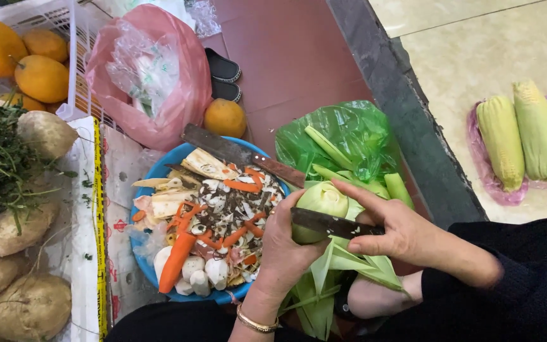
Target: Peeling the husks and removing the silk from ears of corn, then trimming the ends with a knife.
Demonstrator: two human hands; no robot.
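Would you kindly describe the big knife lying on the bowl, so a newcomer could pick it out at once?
Start at the blue bowl of vegetable peelings in the middle. Across its upper rim lies the big knife, a broad dark blade with a reddish-brown handle pointing right. Unlike the smaller knife in the right hand, no hand touches it.

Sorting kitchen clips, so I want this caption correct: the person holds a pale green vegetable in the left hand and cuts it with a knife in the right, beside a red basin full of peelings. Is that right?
Not quite: the basin is blue, not red, as the head view shows. The rest holds: the left hand grips the pale green vegetable, the right hand holds the knife against it, and the basin holds peelings.
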